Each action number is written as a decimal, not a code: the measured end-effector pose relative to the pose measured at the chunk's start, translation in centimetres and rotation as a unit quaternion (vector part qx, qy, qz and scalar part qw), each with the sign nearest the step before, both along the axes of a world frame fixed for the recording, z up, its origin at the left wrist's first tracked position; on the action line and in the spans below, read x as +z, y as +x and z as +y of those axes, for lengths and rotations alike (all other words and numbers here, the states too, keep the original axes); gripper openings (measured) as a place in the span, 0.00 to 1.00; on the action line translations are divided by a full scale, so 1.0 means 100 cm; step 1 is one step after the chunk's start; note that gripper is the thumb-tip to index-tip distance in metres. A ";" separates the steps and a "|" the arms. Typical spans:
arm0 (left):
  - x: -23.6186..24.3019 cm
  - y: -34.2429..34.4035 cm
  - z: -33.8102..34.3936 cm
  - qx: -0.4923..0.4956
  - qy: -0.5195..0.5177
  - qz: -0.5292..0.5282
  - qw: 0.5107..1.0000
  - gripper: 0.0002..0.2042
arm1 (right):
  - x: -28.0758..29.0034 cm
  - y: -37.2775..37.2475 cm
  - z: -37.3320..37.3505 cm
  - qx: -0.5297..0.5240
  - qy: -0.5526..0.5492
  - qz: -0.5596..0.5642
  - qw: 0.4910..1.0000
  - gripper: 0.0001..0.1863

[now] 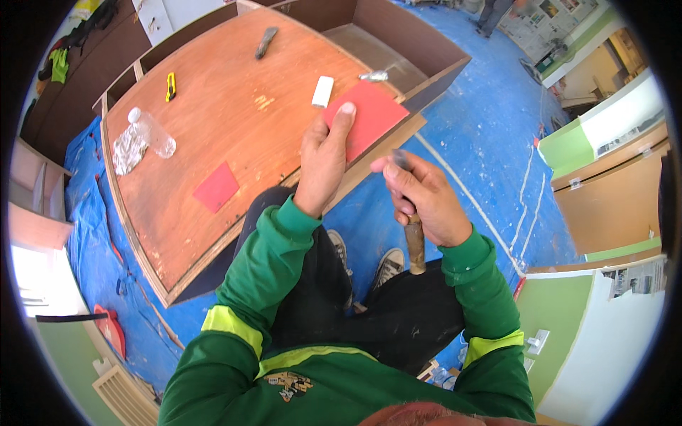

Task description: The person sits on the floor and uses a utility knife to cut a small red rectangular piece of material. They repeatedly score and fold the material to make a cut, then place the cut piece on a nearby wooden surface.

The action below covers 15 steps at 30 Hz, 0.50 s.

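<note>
Green sweatshirt (341,387): nearest the lens; lime bands on both sleeves.
Wooden panel (234,121): orange-brown, pale scuffed patches. Stage, by judgement: work under way, tools lying out.
Open compartment (419,28): brown-walled, beyond the panel's far right; greyish board at its bottom.
Red sheet (380,113): in left hand (320,167), over the panel's near right edge; thumb flat on top, other fingers mostly hidden beneath, pinched closed. Done: this sheet is apart from the other red one. Left: cannot tell whether it needs more work; no cut visible.
Wooden-handled tool (415,248): in right hand (430,202), fingers curled closed round its upper part, handle downward; metal end near the sheet, apparently not touching.
Second red piece (216,186): flat on the panel, not held.
Clear bottle (158,136): white-capped, beside crumpled wrap (128,152); upright or lying, cannot tell; no liquid discernible.
White block (322,92): just beside the sheet; box or solid, unclear.
Yellow cutter (170,86): well apart from both hands.
</note>
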State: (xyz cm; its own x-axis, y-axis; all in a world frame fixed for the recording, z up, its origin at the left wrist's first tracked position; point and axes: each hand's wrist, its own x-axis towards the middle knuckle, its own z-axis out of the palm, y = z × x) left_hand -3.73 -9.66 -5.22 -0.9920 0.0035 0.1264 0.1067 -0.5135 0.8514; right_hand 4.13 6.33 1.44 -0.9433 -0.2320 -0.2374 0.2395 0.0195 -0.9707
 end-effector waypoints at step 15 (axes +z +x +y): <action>-0.017 0.008 0.029 -0.153 0.010 -0.069 0.986 0.15 | 0.117 0.114 0.003 0.506 -0.190 0.281 0.793 0.11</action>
